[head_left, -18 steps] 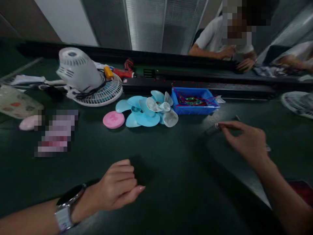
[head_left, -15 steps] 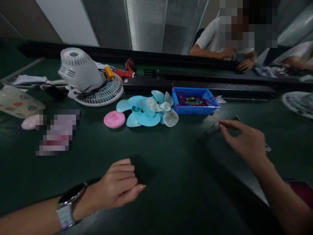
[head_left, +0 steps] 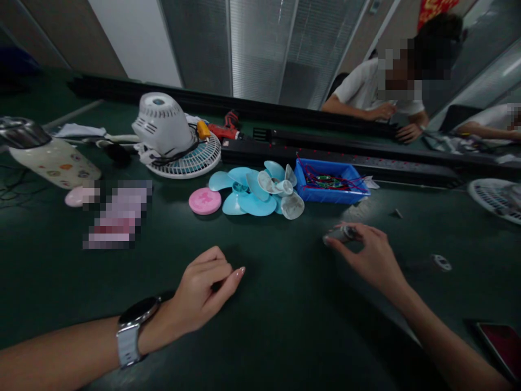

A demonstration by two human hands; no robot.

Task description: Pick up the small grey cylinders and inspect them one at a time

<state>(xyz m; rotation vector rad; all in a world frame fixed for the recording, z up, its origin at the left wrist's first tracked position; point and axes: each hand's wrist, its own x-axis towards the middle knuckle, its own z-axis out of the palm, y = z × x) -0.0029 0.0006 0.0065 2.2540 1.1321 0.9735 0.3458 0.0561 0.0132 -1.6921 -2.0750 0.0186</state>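
Right hand (head_left: 376, 258): moved leftward and slightly nearer since the earlier frame, toward eight o'clock relative to the blue rectangular plastic bin (head_left: 334, 196); the white oval ring (head_left: 442, 263) it mostly covered now shows. The camera view has shifted too.
Small grey cylinder (head_left: 338, 234): held in the right grip, thumb and fingers closed on its sides, tipped on its side at six o'clock from the bin; contact with the desk is unclear.
Left hand (head_left: 205, 290): loosely curled, nothing visible in it, at seven o'clock in the view.
Light-blue plastic fan blades (head_left: 256, 203): loose in a cluster, ten o'clock from the cylinder.
Progress: the cylinder is in hand but appears joined to nothing; the blades look unmounted, and green boards with red wires (head_left: 324, 178) lie in the bin.
Green desk (head_left: 277, 326): widest room lies between the hands, toward six o'clock.
Edges: long black rail (head_left: 366, 166) bounds twelve o'clock; flat red-faced device (head_left: 503, 342) limits four o'clock; near edge not visible.
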